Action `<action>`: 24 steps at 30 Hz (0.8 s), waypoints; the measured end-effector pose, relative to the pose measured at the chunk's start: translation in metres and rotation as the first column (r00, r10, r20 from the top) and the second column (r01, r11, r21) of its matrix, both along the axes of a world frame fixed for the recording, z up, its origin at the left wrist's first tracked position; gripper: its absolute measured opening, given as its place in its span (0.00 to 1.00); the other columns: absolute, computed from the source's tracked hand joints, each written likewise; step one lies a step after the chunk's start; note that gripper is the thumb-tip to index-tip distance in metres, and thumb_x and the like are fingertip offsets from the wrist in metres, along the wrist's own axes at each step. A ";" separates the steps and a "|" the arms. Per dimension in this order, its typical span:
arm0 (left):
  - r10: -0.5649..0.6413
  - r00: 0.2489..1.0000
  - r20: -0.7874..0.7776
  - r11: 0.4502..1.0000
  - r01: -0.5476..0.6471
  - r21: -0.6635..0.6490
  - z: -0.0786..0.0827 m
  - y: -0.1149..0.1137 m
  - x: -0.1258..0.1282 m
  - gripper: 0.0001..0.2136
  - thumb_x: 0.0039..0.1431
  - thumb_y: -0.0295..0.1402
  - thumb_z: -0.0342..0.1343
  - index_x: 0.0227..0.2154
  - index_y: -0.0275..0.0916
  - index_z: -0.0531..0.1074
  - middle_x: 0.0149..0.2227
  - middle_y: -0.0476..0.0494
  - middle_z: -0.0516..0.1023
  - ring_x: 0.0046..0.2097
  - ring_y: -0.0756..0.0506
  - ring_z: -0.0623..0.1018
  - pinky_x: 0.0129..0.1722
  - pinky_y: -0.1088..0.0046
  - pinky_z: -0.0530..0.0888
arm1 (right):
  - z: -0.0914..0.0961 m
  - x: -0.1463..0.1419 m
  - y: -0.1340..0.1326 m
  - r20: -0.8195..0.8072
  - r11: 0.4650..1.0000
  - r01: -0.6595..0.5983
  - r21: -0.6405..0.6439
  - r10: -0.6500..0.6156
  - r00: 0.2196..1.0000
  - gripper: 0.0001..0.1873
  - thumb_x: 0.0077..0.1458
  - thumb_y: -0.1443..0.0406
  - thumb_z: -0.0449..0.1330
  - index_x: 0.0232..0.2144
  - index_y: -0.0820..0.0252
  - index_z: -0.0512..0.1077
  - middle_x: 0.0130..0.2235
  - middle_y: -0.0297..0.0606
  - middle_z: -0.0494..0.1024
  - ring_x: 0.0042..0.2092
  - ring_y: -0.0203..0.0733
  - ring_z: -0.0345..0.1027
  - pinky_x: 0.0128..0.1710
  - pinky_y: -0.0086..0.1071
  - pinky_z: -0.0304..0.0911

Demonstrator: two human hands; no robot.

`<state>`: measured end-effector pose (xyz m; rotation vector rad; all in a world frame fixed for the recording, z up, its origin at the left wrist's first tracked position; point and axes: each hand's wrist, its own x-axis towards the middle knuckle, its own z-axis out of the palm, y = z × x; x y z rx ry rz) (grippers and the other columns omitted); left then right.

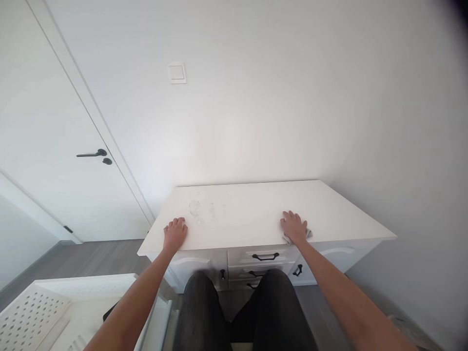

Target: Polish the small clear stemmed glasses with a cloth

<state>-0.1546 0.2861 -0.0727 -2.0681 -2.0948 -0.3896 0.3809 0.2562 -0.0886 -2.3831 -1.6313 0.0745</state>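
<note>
A plain white wall [292,107] backs a corner of a room, with a smooth white door [54,131] at left. Against the wall, a low white cabinet with a flat, pale top [248,226] stands within easy reach of a seated person, whose knees, in dark grey trousers [200,302], are parted before its drawers, probably to bring the body in close. At lower left, a white plastic bin with perforated sides [86,280] sits beside the person's leg, partly hidden by an arm.

The left hand [175,234] lies palm down near the cabinet's front edge, fingers loosely spread and gripping nothing visible, a pose that looks meant for support. The right hand [293,225] lies flat, right of centre, over a crumpled grey cloth [309,234]; the spread palm would press the fabric evenly against the surface. Whether the fingers also pinch it cannot be told.

The cloth, showing only at its edges, lies near the front rim, above black metal pulls [265,257]. Well apart from it, just beyond the left hand, are faint, clear, ring-shaped marks [195,208], seemingly wet.
</note>
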 end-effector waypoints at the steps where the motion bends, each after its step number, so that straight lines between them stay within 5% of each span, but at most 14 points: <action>1: 0.001 1.000 0.000 1.000 -0.001 -0.003 0.000 0.001 0.000 0.16 0.69 0.40 0.58 0.55 0.39 0.72 0.56 0.39 0.76 0.53 0.39 0.77 0.54 0.51 0.75 | -0.001 -0.001 0.001 -0.001 1.000 0.005 0.001 -0.005 1.000 0.27 0.69 0.61 0.41 0.65 0.53 0.65 0.73 0.43 0.58 0.72 0.58 0.47 0.66 0.67 0.45; 10: -0.014 1.000 0.018 1.000 0.014 -0.010 -0.001 0.004 -0.001 0.17 0.69 0.39 0.58 0.56 0.39 0.72 0.57 0.39 0.75 0.55 0.38 0.77 0.56 0.50 0.74 | 0.002 -0.001 0.002 0.018 0.999 0.023 0.038 -0.024 1.000 0.24 0.69 0.55 0.57 0.62 0.55 0.67 0.69 0.44 0.64 0.69 0.59 0.54 0.67 0.63 0.48; 24: -0.017 0.999 0.044 1.000 0.018 -0.018 -0.004 0.005 -0.002 0.17 0.69 0.40 0.58 0.57 0.39 0.72 0.58 0.38 0.75 0.57 0.38 0.76 0.57 0.48 0.73 | 0.000 -0.002 0.002 0.013 0.998 0.028 0.060 -0.029 0.999 0.23 0.68 0.55 0.58 0.61 0.56 0.69 0.68 0.44 0.65 0.68 0.58 0.56 0.67 0.62 0.49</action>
